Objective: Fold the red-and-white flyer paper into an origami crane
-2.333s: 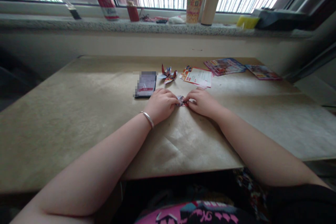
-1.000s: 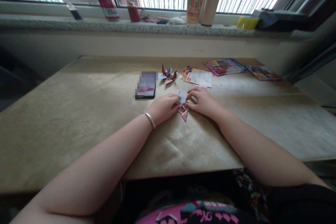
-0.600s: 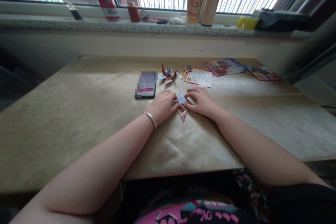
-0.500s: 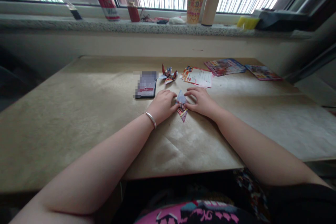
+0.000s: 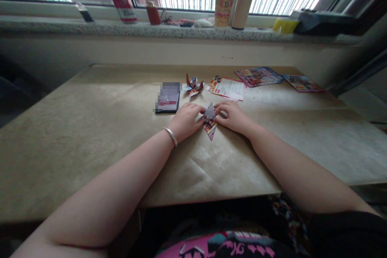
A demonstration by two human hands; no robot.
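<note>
Between my two hands is a folded diamond-shaped piece of printed paper (image 5: pixel 209 124), with a grey-blue upper part and a colourful lower point. My left hand (image 5: pixel 188 119), a silver bangle at its wrist, grips the left edge between thumb and fingers. My right hand (image 5: pixel 232 115) grips the right edge in the same way. Just beyond the hands stands a folded paper figure (image 5: pixel 194 86) with pointed red and blue tips. A phone (image 5: pixel 169 97) lies left of it, close to my left hand.
Printed sheets (image 5: pixel 228 88) lie beyond my right hand. Further right are a pile of colourful leaflets (image 5: pixel 258 77) and another leaflet (image 5: pixel 303 83). On the windowsill (image 5: pixel 181 30) stand a red can (image 5: pixel 123 7), a red bottle (image 5: pixel 153 13) and a patterned cup (image 5: pixel 224 7).
The upper part of the folded paper has turned greyer and looks slightly lifted. My right fingers have closed in on its edge. Everything else on the table stays put.
</note>
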